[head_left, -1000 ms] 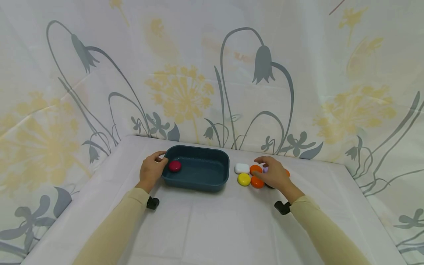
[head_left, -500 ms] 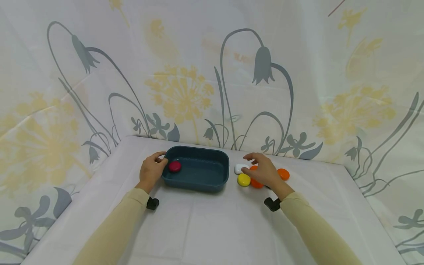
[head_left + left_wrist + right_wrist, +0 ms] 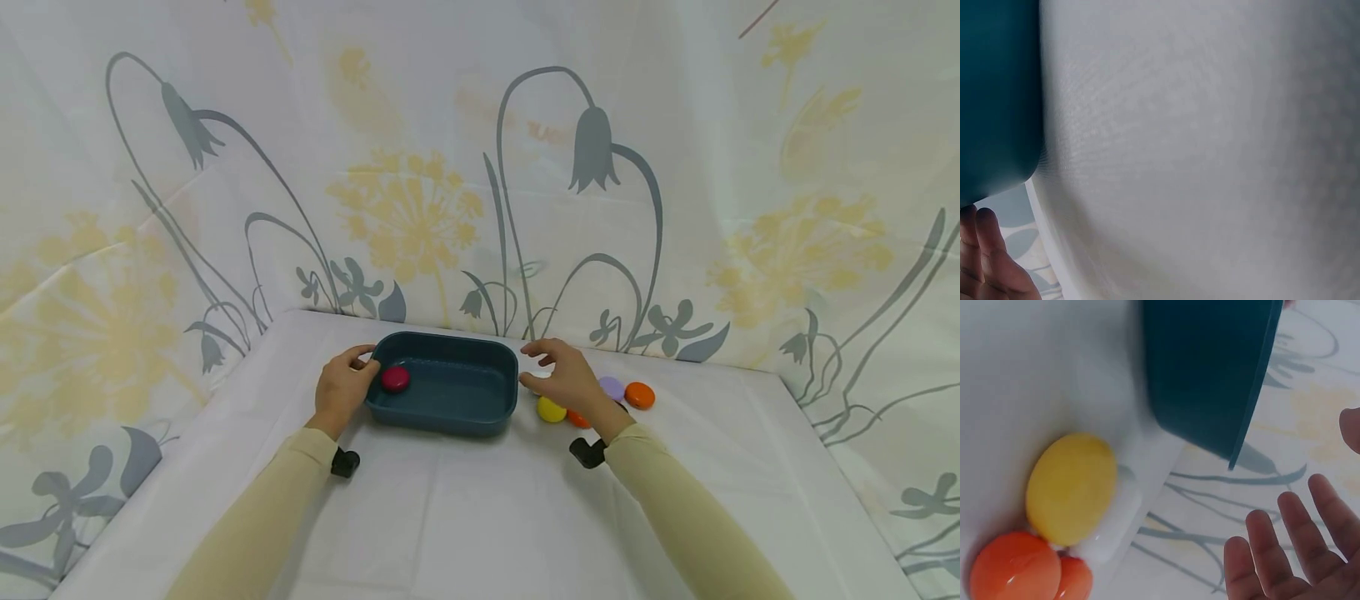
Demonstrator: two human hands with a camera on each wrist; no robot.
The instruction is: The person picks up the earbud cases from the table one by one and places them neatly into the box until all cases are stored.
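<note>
A dark teal rectangular dish (image 3: 450, 425) with rounded corners lies on the white tabletop, a glossy crimson disc (image 3: 395, 379) inside its left end. My left hand (image 3: 343, 387) grips the dish's left end, thumb at the rim; in the left wrist view its fingertips (image 3: 986, 215) reach the dish's outer wall. At the opposite end, my right hand (image 3: 566, 379) is right beside the rim, thumb and fingers spread, holding nothing. Beneath and behind it lie a yellow disc (image 3: 551, 409), an orange-red disc (image 3: 579, 419), a lilac disc (image 3: 612, 388) and an orange disc (image 3: 641, 395).
The right wrist view shows a white piece (image 3: 1116, 515) behind the yellow disc, mostly hidden from the head view by my right hand. A flower-printed cloth (image 3: 450, 167) hangs along the table's back edge. Black wrist mounts (image 3: 587, 452) stick out under my sleeves.
My right hand has moved left from over the discs to the dish's right end, uncovering the lilac and orange discs behind it. My left hand and the dish have stayed put.
</note>
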